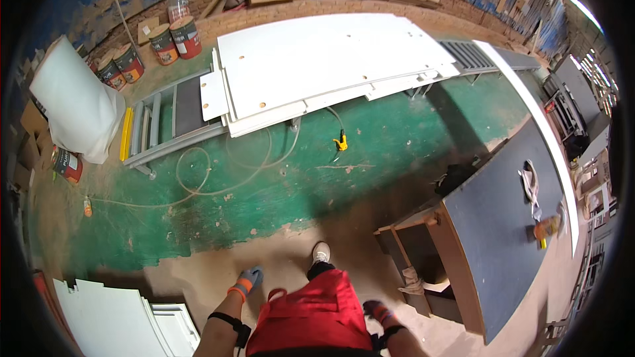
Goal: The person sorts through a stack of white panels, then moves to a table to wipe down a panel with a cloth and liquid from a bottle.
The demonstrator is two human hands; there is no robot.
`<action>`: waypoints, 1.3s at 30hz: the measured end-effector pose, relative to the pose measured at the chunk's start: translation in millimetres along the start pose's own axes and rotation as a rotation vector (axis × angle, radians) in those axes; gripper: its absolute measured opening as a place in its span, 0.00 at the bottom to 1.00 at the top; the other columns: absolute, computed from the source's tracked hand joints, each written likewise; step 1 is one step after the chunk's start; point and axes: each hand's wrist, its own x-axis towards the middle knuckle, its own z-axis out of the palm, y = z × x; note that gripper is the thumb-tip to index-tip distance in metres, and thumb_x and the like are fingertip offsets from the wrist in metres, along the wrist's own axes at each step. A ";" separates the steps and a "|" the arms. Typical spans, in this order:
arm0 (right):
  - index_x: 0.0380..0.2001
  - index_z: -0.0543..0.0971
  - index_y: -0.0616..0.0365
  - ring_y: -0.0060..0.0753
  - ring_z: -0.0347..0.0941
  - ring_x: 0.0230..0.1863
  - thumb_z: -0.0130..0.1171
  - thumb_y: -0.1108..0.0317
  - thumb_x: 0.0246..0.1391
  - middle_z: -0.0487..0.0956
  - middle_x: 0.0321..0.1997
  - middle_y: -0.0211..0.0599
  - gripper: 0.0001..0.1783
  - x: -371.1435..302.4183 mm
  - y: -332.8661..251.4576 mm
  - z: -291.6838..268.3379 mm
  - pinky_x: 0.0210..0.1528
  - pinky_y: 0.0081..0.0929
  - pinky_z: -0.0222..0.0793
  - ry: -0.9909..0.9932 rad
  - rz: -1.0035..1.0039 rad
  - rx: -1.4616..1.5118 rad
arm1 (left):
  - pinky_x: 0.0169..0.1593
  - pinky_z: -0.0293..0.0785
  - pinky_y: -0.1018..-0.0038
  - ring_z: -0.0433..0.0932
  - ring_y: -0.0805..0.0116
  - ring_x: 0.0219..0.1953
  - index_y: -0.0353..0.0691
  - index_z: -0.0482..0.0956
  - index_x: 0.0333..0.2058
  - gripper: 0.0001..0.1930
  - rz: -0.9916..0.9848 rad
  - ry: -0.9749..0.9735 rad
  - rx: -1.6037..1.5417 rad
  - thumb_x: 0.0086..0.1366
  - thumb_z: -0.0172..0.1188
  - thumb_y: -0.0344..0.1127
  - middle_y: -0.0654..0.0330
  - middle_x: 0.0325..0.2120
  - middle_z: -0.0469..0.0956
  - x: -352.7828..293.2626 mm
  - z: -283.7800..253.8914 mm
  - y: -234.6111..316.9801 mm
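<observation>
A swing of the right hand [377, 311] could catch the pale rag [411, 281] on the dark-topped bench [503, 238] standing just to its right, and a forward step could land on the yellow air gun [340, 140] lying on the green floor [390, 125]. The bench's long axis runs away ahead of the person; that of the white panels [106, 311], left of the left hand [249, 279], is cut off. Neither gloved grip visibly holds anything, though whether fingers are spread or pressed together I cannot tell.

Two gloves [251, 278], one air gun [340, 141]
</observation>
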 end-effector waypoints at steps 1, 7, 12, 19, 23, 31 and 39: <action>0.34 0.79 0.53 0.43 0.77 0.33 0.53 0.62 0.51 0.79 0.35 0.44 0.10 58.9 -61.6 -24.4 0.35 0.40 0.72 -0.112 0.500 -0.010 | 0.32 0.74 0.73 0.75 0.71 0.25 0.42 0.79 0.37 0.09 -0.063 0.023 0.018 0.63 0.52 0.36 0.64 0.23 0.76 -4.9 -15.3 -3.5; 0.36 0.79 0.56 0.28 0.75 0.24 0.50 0.56 0.54 0.79 0.25 0.35 0.16 224.0 -221.1 -218.2 0.25 0.28 0.69 0.099 0.144 -0.194 | 0.26 0.72 0.70 0.77 0.62 0.25 0.43 0.76 0.44 0.13 -0.664 0.051 -0.956 0.60 0.56 0.35 0.56 0.28 0.78 88.2 -62.8 132.0; 0.44 0.77 0.56 0.25 0.75 0.27 0.53 0.60 0.56 0.80 0.30 0.32 0.16 383.4 -331.7 -255.3 0.28 0.23 0.69 0.193 0.188 0.284 | 0.28 0.73 0.71 0.78 0.62 0.27 0.43 0.75 0.46 0.14 -0.692 0.012 -0.933 0.61 0.56 0.35 0.55 0.29 0.78 201.8 -58.1 149.8; 0.47 0.76 0.57 0.35 0.78 0.41 0.54 0.54 0.54 0.81 0.40 0.43 0.22 521.4 -392.5 -251.0 0.45 0.29 0.70 -0.075 0.356 0.281 | 0.33 0.73 0.74 0.76 0.70 0.28 0.39 0.77 0.37 0.12 -0.419 -0.024 -0.698 0.62 0.55 0.42 0.59 0.28 0.77 411.9 -77.0 194.2; 0.47 0.76 0.55 0.48 0.74 0.47 0.51 0.51 0.53 0.79 0.44 0.46 0.24 571.1 -346.1 -289.4 0.49 0.37 0.68 -0.104 0.282 -0.157 | 0.44 0.74 0.69 0.78 0.64 0.35 0.37 0.74 0.45 0.19 -0.446 -0.077 -1.042 0.64 0.53 0.47 0.56 0.37 0.77 528.3 -127.9 342.2; 0.41 0.77 0.59 0.29 0.76 0.37 0.51 0.54 0.55 0.80 0.33 0.38 0.20 692.5 -362.8 -365.8 0.42 0.28 0.71 0.095 0.143 0.135 | 0.57 0.67 0.66 0.70 0.64 0.52 0.40 0.69 0.53 0.25 -0.372 -0.113 -2.118 0.62 0.55 0.51 0.61 0.50 0.72 650.0 -152.3 367.6; 0.30 0.72 0.49 0.29 0.69 0.33 0.46 0.30 0.51 0.70 0.28 0.28 0.31 777.6 -425.3 -560.6 0.42 0.34 0.70 0.617 -0.107 1.171 | 0.55 0.69 0.68 0.71 0.62 0.50 0.37 0.69 0.52 0.25 -0.150 0.278 -1.906 0.62 0.57 0.47 0.58 0.48 0.73 651.1 -132.1 404.4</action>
